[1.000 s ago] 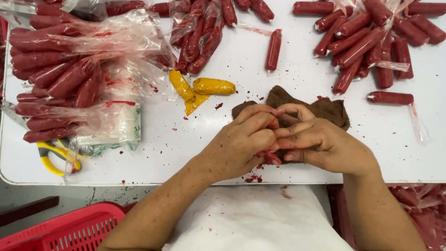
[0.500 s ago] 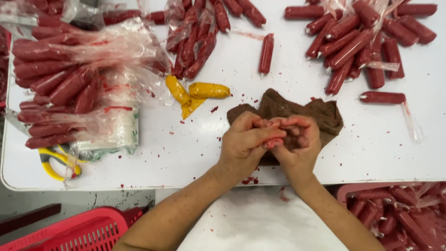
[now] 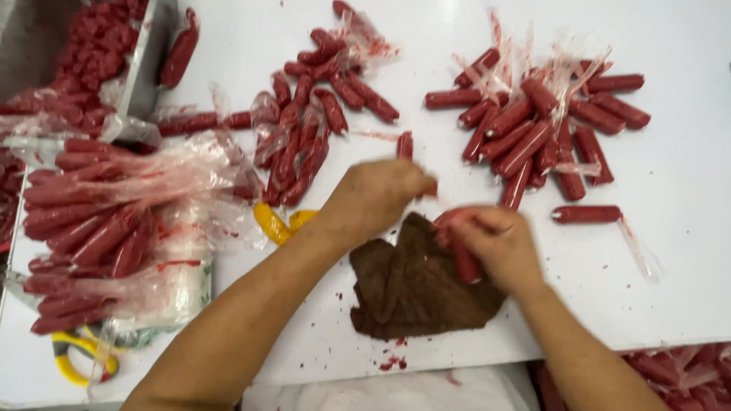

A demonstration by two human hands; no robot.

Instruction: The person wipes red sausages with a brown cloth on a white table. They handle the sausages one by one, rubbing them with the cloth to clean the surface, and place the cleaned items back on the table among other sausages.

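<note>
My right hand (image 3: 499, 243) grips a red sausage (image 3: 461, 255) over a crumpled brown cloth (image 3: 415, 285) on the white table (image 3: 685, 251). My left hand (image 3: 373, 198) reaches forward past the cloth toward a single red sausage (image 3: 405, 144) lying on the table; its fingers are blurred and curled, and I cannot tell whether they hold anything. A pile of red sausages with clear casing scraps (image 3: 533, 122) lies at the far right, another pile (image 3: 312, 129) at the far middle.
Bagged sausages in clear plastic (image 3: 106, 221) fill the left side. A yellow glove (image 3: 278, 222) lies beside my left forearm. Yellow-handled scissors (image 3: 76, 354) sit at the near left edge. One sausage (image 3: 586, 215) lies alone at right. More sausages (image 3: 678, 373) sit below the table's edge.
My hands were together over the cloth; now they have parted. The left hand has reached forward toward the single sausage, and the right keeps a sausage over the cloth. The view shifted forward.
</note>
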